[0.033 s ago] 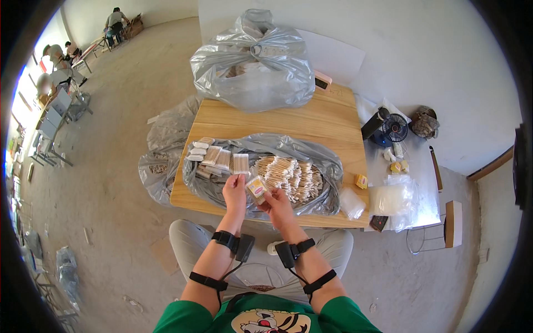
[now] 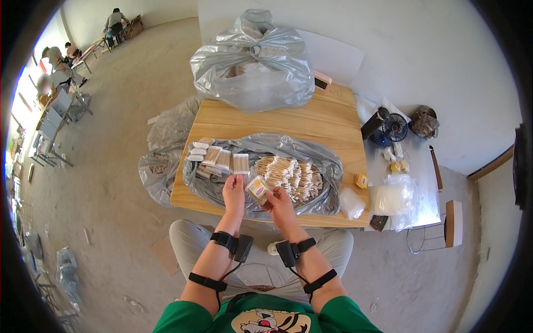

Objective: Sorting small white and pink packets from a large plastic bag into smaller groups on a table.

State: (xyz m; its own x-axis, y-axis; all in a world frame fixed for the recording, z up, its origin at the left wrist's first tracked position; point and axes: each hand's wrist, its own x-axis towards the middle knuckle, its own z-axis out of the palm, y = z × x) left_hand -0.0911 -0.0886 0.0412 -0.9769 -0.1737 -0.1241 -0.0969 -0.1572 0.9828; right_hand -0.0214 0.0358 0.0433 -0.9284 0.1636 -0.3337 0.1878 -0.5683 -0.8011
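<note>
Slightly shifted: 1 packet (image 2: 257, 188), in right hand (image 2: 281, 207); left hand (image 2: 234, 195) narrow, grip unclear. Worktop (image 2: 330, 122), left edge: bundles (image 2: 223, 159) done; front edge: loose swabs (image 2: 288, 178) unbundled.

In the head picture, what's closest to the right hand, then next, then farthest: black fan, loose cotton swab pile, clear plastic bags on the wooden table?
1. Loose cotton swab pile: just beyond the right hand, in the grey bag.
2. Clear plastic bags: rightward, by the wooden table's edge.
3. Black fan: farthest, up and right, past the table.
</note>
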